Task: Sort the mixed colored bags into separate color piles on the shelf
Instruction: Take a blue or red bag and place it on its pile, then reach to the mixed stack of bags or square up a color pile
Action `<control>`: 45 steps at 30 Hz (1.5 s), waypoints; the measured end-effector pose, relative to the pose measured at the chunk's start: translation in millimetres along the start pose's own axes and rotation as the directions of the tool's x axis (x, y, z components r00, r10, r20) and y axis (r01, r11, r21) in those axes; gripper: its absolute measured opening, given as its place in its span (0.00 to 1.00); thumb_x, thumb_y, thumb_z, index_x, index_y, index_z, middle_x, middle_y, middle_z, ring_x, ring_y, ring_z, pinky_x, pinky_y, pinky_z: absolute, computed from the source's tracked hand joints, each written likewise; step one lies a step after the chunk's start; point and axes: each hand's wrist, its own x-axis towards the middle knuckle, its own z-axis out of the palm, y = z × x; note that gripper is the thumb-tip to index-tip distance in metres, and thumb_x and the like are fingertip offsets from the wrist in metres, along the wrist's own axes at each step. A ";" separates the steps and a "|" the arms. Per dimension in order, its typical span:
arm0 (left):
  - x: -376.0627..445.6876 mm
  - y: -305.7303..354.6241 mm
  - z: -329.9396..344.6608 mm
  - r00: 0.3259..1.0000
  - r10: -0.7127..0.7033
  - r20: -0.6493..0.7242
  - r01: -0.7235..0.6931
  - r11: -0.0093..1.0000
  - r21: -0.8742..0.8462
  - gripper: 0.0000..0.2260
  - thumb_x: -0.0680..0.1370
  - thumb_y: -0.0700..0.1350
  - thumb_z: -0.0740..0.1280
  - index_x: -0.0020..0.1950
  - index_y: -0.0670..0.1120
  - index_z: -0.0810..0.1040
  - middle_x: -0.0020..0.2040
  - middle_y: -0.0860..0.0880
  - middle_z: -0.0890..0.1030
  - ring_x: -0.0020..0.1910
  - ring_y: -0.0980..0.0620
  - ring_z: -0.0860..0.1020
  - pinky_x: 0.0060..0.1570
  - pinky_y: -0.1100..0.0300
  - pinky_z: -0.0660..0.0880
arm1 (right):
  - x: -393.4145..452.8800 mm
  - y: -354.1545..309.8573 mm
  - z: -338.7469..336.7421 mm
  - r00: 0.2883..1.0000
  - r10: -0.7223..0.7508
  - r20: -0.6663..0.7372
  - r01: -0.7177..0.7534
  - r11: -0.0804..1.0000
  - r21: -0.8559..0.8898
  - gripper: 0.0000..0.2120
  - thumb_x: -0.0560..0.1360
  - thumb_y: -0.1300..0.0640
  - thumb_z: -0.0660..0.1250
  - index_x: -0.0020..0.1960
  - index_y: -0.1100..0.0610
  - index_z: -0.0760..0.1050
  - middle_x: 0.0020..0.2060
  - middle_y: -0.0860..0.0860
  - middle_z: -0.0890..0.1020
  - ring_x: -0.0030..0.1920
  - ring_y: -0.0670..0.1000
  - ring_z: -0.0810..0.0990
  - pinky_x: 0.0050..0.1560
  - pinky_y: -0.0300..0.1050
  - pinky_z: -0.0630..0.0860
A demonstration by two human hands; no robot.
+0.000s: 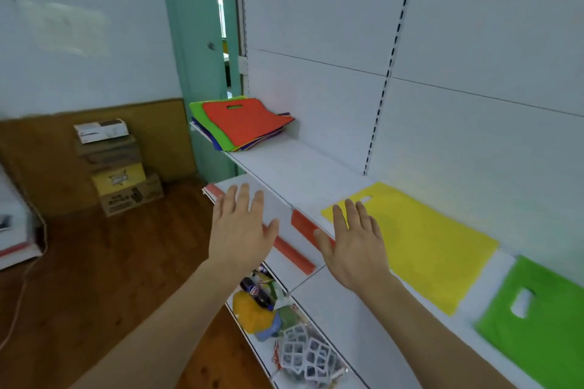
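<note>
A mixed stack of coloured bags (243,123), with an orange one on top and green, blue and yellow edges showing, lies at the far left end of the white shelf (303,174). One yellow bag (423,243) lies flat on the shelf further right, and a green bag (537,322) lies beyond it at the right edge. My left hand (241,230) hovers in front of the shelf edge with fingers spread, holding nothing. My right hand (354,243) is spread the same way, its fingers over the yellow bag's left corner.
Orange price strips (294,253) run along the shelf fronts. A lower shelf holds a bottle, a yellow item and white packaged goods (278,319). Cardboard boxes (117,167) are stacked on the wooden floor at the left. A teal door frame (196,41) stands behind the stack.
</note>
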 end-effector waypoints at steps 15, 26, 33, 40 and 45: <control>157.2 -150.0 58.9 0.994 -0.103 -0.020 0.103 0.995 -0.012 0.33 0.83 0.67 0.49 0.84 0.51 0.62 0.84 0.45 0.61 0.84 0.42 0.55 0.82 0.42 0.53 | 207.9 -117.8 67.4 0.995 -0.093 0.020 0.093 0.996 -0.014 0.37 0.84 0.33 0.44 0.85 0.56 0.58 0.84 0.58 0.58 0.84 0.60 0.52 0.82 0.61 0.54; 289.0 -256.5 80.1 0.998 0.053 -0.015 -0.054 0.997 -0.058 0.31 0.84 0.64 0.54 0.82 0.47 0.65 0.82 0.43 0.65 0.82 0.41 0.59 0.81 0.42 0.56 | 321.9 -210.6 99.9 0.997 0.068 -0.042 -0.069 0.998 -0.011 0.35 0.85 0.35 0.51 0.82 0.57 0.63 0.81 0.58 0.64 0.82 0.61 0.57 0.80 0.60 0.58; 354.2 -280.2 108.2 0.993 0.108 0.039 -0.103 0.987 -0.127 0.31 0.85 0.65 0.51 0.82 0.48 0.63 0.82 0.45 0.64 0.83 0.43 0.57 0.81 0.44 0.56 | 387.4 -227.1 126.2 0.989 0.142 -0.037 -0.143 0.988 -0.051 0.35 0.84 0.33 0.49 0.82 0.54 0.64 0.82 0.58 0.63 0.83 0.61 0.55 0.80 0.60 0.57; 435.3 -287.5 140.2 0.985 0.165 0.041 -0.161 0.983 -0.089 0.32 0.84 0.66 0.52 0.82 0.47 0.64 0.82 0.43 0.65 0.82 0.41 0.57 0.81 0.43 0.55 | 460.8 -231.8 156.6 0.986 0.167 -0.003 -0.167 0.986 -0.028 0.35 0.83 0.33 0.49 0.82 0.52 0.64 0.82 0.57 0.63 0.84 0.59 0.55 0.81 0.63 0.54; 486.1 -289.8 159.1 0.978 0.199 0.062 -0.197 0.980 -0.035 0.37 0.82 0.69 0.49 0.83 0.47 0.63 0.83 0.40 0.62 0.84 0.40 0.54 0.82 0.41 0.51 | 475.1 -226.7 170.8 0.987 0.139 0.076 -0.134 0.989 -0.062 0.32 0.83 0.32 0.48 0.82 0.45 0.63 0.81 0.51 0.65 0.82 0.57 0.58 0.81 0.63 0.54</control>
